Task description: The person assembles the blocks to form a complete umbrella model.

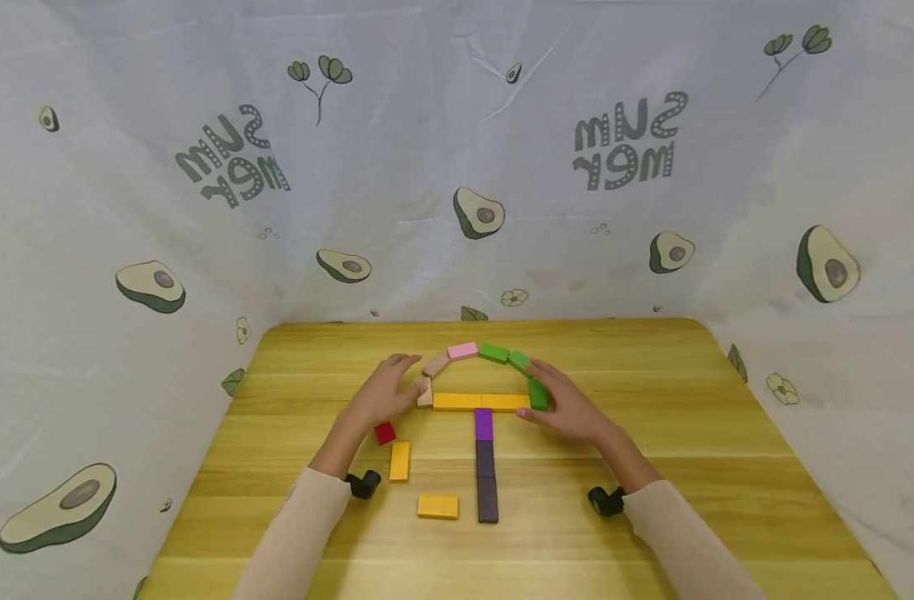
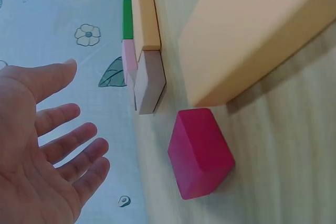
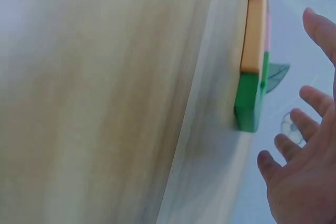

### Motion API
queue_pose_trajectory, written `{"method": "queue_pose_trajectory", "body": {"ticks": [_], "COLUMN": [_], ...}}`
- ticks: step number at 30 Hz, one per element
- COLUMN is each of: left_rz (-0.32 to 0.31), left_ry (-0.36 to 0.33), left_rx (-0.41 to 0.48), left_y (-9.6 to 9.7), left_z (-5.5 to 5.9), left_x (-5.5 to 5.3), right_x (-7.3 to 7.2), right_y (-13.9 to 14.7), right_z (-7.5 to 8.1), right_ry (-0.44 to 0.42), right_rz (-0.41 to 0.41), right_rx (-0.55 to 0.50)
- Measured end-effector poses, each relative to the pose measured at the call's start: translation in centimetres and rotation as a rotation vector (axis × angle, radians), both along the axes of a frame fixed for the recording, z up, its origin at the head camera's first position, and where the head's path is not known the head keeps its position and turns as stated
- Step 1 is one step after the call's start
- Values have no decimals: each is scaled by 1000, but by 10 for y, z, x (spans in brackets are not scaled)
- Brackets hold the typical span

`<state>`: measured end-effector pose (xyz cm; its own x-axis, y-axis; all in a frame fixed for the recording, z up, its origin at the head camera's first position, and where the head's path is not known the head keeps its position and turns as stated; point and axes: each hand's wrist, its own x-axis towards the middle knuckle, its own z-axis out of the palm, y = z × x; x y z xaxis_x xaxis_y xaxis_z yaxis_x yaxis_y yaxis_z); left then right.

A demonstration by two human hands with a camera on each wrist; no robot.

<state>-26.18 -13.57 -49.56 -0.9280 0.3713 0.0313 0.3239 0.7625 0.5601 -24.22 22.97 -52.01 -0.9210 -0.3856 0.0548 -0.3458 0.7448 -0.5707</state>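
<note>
Wooden blocks form an umbrella-like outline on the table. Its arch runs from a pale beige block (image 1: 425,395) through a pink block (image 1: 462,351) to a dark green block (image 1: 538,395). Two yellow blocks (image 1: 457,402) make a straight base under the arch, and a purple block (image 1: 484,424) heads a stem of dark blocks (image 1: 486,460) below. My left hand (image 1: 382,393) hovers at the arch's left end, fingers spread and holding nothing. At the right end my right hand (image 1: 569,408) is likewise spread, beside the green blocks; whether it touches them I cannot tell.
A red block (image 1: 385,432) lies near the left wrist. Below it are a loose upright-lying yellow block (image 1: 400,462) and another turned sideways (image 1: 437,507). A printed white curtain (image 1: 404,167) surrounds the wooden table (image 1: 636,358) at the back and sides.
</note>
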Motion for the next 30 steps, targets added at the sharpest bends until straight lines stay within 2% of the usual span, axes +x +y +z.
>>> {"method": "queue_pose_trajectory", "body": {"ticks": [7,11,16,23,26,30], "left_rz": [-31,-32,-27,-69,-82,-92], "left_ry": [37,40,41,30,29,15], "left_rx": [60,74,80,94,104,97], "left_y": [0,2,5,8,9,11], "left_z": [-6,-9,-13,-21,-24,-28], "left_x": [27,41,59,84,93,101], "right_x": [29,38,36,25,27,36], "right_y": [-9,-13,-10,-3,-5,-18], "right_z": [8,6,-1,-8,-9,-9], "right_ry": [22,37,63,31,40,67], "right_rz": [47,59,22,-33,-15,57], "right_rx": [-18,10,27,55,54,42]}}
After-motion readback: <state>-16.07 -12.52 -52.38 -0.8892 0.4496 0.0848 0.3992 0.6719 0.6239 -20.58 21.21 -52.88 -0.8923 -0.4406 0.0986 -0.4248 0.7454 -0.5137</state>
